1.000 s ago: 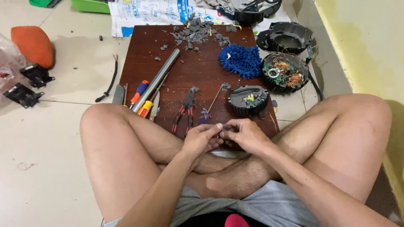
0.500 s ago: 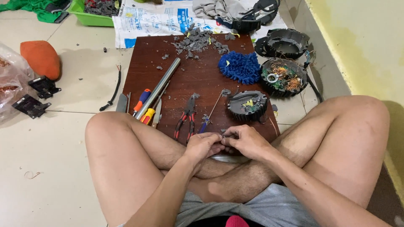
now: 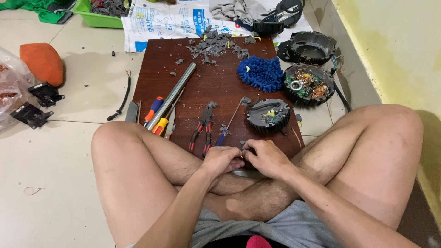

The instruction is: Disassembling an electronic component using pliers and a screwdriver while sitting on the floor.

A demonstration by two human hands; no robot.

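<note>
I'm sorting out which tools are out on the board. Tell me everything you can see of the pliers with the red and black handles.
The pliers lie flat on the dark brown wooden board, near its front edge, just beyond the left hand. The grey metal head points away from the person and the two red and black handles point back toward them, slightly spread. A small blue-handled tool lies close on their right and a silver metal tube farther left. No hand touches them.

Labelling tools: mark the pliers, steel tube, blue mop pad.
pliers (image 3: 202, 131), head view, red-black handles
steel tube (image 3: 172, 95), head view, mid-shaft
blue mop pad (image 3: 261, 73), head view, centre of pile
</note>
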